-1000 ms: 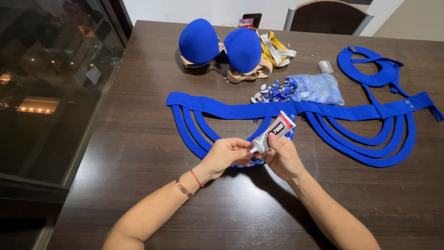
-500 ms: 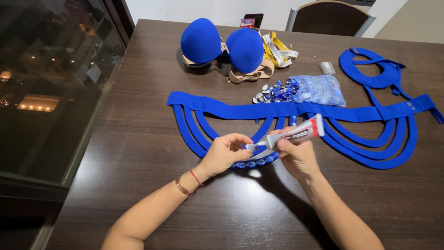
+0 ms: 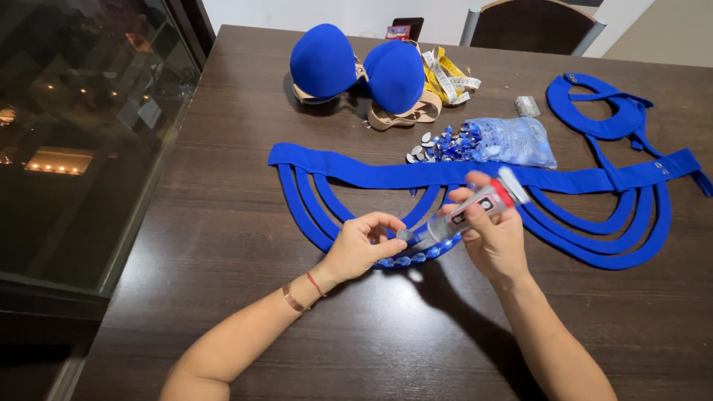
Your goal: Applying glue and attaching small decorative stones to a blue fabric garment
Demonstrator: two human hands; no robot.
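Your right hand (image 3: 496, 239) is wrapped around a small silvery glue tube with a red band (image 3: 468, 213), held slantwise at the middle of the frame with its nozzle pointing down and left. Your left hand (image 3: 362, 245) is pinched narrow on that nozzle end, fingertips closed on the tip or its cap; which of the two is hard to tell. Both hover just above the blue fabric piece with looping curved straps (image 3: 475, 194), where a row of blue faceted gems (image 3: 412, 259) already sits along the lowest loop.

Squeeze too hard with the right hand while the tip is pinched and glue could spurt onto your fingers or drip on the fabric beside the gem row, staining it. A tug on the nozzle could also swing the tube and smear the set stones.

The tube's label is a white patch with dark print near the red band. Above it lies a clear plastic bag of blue gems (image 3: 505, 141), some spilled on the dark wooden tabletop (image 3: 223, 245). At upper centre sit two blue padded cups (image 3: 356, 68), a yellow measuring tape (image 3: 445, 74) and, behind them, a small red-topped packet (image 3: 397, 32). A small silvery wrapped item (image 3: 526, 106) lies right of the tape.
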